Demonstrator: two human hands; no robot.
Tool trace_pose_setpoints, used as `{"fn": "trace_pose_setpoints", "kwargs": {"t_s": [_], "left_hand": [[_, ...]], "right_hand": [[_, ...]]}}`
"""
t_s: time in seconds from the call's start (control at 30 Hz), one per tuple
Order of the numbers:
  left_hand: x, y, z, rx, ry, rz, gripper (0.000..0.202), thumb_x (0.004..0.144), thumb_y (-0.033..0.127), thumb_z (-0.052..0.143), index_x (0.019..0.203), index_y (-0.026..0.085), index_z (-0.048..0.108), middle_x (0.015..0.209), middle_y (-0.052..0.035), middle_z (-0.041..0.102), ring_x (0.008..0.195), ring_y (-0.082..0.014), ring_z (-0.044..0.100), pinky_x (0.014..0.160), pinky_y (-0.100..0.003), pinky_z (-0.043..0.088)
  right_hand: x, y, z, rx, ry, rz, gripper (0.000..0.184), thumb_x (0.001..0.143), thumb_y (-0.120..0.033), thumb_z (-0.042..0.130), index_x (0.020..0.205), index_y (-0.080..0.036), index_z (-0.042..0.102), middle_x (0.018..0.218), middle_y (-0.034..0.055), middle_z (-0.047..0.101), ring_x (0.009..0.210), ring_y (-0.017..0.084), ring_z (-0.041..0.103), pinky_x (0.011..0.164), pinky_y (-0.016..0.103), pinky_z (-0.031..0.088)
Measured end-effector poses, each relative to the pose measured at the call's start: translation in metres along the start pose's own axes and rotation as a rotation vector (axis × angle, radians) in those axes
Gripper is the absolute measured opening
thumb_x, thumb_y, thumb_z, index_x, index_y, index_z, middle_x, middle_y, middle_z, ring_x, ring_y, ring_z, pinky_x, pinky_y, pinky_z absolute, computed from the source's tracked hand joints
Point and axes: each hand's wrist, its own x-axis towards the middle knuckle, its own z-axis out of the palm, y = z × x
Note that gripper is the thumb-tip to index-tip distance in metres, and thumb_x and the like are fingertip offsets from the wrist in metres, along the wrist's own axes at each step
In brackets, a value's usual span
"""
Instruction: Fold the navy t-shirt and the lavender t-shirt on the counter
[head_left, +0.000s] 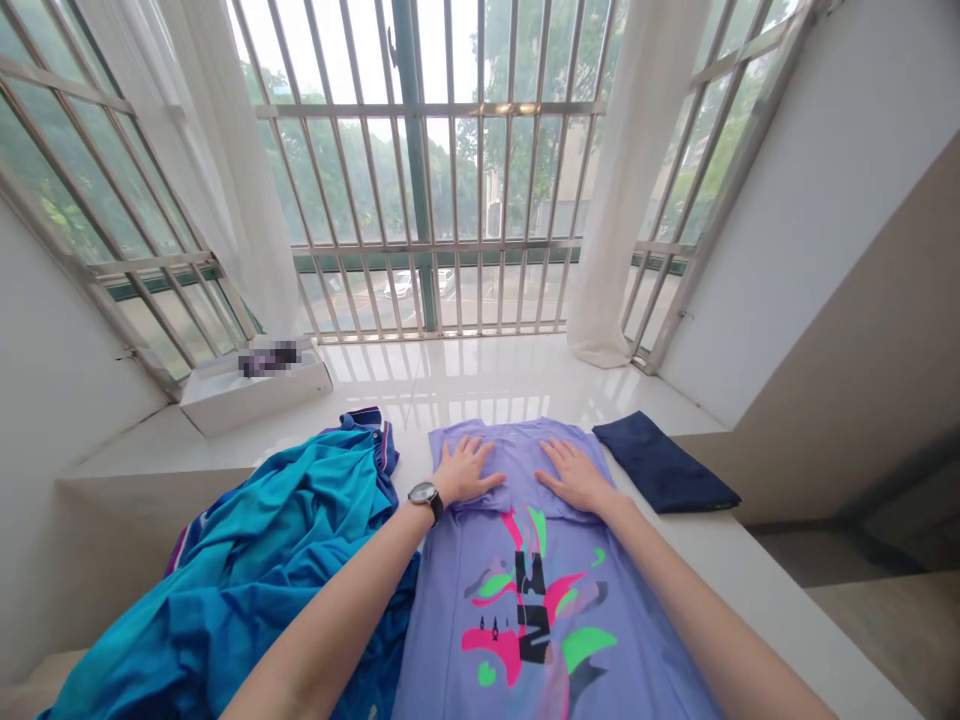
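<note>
Since thin knit slides and creases easily, it is best held at the fold: right of the crumpled teal jacket (247, 560), the left hand (465, 470) and right hand (574, 477) press open and empty on the light lilac T-shirt (525, 600) on the white sill (450, 375), left of the navy cloth (660, 465).

You're in a home, most likely an upper-floor apartment. Evidence: wide bay window with a metal security grille (442, 170), sheer white curtains (622, 200) tied back at both sides, and a polished white stone sill (465, 375) used as a work surface. Clothes lie on it: lavender T-shirt (517, 610), teal garment (225, 560), folded navy cloth (664, 465). Outside, you're looking down on parked cars (405, 285) and trees (330, 170). Not a shop or lab.
</note>
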Motion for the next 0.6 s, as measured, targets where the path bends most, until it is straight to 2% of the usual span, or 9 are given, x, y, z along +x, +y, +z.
{"fn": "trace_pose_setpoints", "kwargs": {"t_s": [0.07,0.13,0.37,0.6], "left_hand": [[-0.004,-0.003,0.011,0.019,0.019,0.004,0.072,0.091,0.069,0.035,0.149,0.026,0.034,0.157,-0.0114,0.030,0.144,-0.0370,0.022,0.113,-0.066,0.012],[-0.008,-0.005,0.015,0.036,0.042,0.005,0.071,0.092,0.068,0.031,0.150,0.027,0.033,0.158,-0.0105,0.027,0.146,-0.0357,0.019,0.114,-0.064,0.008],[-0.018,-0.002,0.015,0.035,0.023,-0.016,0.075,0.091,0.071,0.027,0.151,0.027,0.032,0.159,-0.0110,0.025,0.147,-0.0350,0.016,0.114,-0.064,0.006],[-0.018,-0.006,0.018,0.033,0.032,-0.011,0.077,0.090,0.073,0.026,0.152,0.027,0.031,0.159,-0.0110,0.025,0.147,-0.0360,0.016,0.114,-0.064,0.006]], "right_hand": [[-0.002,-0.005,0.007,-0.027,-0.030,0.042,0.072,0.094,-0.064,0.028,0.153,-0.022,0.031,0.159,0.0080,0.029,0.146,0.031,0.023,0.117,0.049,0.021],[-0.004,-0.009,0.009,-0.039,-0.039,0.060,0.072,0.094,-0.065,0.024,0.154,-0.023,0.028,0.160,0.0060,0.027,0.147,0.030,0.020,0.118,0.049,0.019],[-0.010,-0.017,0.009,-0.044,-0.035,0.075,0.074,0.094,-0.065,0.023,0.154,-0.022,0.028,0.161,0.0075,0.025,0.147,0.030,0.019,0.118,0.049,0.017],[-0.010,-0.018,0.009,-0.066,-0.045,0.067,0.074,0.095,-0.064,0.023,0.154,-0.021,0.027,0.161,0.0082,0.024,0.147,0.031,0.019,0.118,0.048,0.017]]}}
